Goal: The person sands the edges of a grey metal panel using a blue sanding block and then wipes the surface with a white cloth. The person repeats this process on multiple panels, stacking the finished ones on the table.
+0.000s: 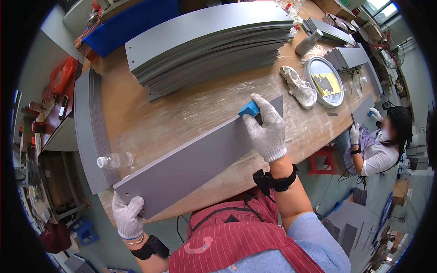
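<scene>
The left hand (128, 215) is gripping the near end of a long grey panel (191, 160), its gloved fingers (132, 203) clamped over the lower corner beside a small drilled hole. The panel is lying flat on the bench (182, 109), running diagonally from those fingers to the right hand (267, 129). The right hand is pressing a blue sanding block (249, 108) against the far upper edge, fingers closed over the block and the panel's corner.

For a clean result, the block should probably be kept square to the edge, with even pressure, while the left hand is holding the panel from sliding.

Just beyond the left fingers, a clear plastic bottle (114, 160) is lying on its side; its contents cannot be made out. Past the right fingers, a white rag (298, 86) is lying beside a round shallow tin (324, 81), which is holding something yellow and dark. Further off, a grey bottle (308, 42) is standing upright, and a stack of grey panels (209, 45) is lying across the bench.
</scene>
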The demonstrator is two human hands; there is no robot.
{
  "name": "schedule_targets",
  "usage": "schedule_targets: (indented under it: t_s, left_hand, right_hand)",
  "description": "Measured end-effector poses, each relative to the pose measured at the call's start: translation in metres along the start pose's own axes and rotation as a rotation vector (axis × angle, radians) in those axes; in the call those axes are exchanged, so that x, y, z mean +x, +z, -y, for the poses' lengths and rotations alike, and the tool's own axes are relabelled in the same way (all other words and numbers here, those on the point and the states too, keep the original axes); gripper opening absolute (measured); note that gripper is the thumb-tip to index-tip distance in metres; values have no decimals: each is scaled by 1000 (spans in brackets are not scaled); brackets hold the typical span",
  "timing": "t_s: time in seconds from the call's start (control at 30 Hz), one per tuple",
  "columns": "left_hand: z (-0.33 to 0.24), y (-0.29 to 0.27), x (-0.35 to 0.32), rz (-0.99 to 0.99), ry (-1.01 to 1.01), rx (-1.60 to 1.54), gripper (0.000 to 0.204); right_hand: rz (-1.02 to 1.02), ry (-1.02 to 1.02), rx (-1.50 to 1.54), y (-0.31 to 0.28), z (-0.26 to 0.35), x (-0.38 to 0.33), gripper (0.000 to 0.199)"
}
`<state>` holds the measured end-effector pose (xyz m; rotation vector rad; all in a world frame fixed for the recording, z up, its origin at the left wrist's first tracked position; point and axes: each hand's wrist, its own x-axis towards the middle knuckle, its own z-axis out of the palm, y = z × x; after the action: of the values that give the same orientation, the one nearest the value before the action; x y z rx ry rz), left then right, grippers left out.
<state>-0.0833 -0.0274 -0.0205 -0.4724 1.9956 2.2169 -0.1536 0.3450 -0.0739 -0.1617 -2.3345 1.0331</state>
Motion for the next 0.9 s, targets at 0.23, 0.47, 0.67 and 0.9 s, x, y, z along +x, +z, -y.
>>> schedule_targets:
  t_s: [0.23,0.47,0.67,0.9]
  left_hand:
    - [3,-5,0,5,58,89,57]
    - [13,-15,1,-30,101,124,60]
    - [16,-31,2,29,74,166,61]
    - [31,-25,5,-98,60,119,55]
  right_hand:
    - [217,-233,187,19,50,-6,46]
    - [23,-100,-60,-16,-58,18,42]
    - [-35,306,-272,-50,-174,46,41]
    - [16,606,223,-51,-222,59,49]
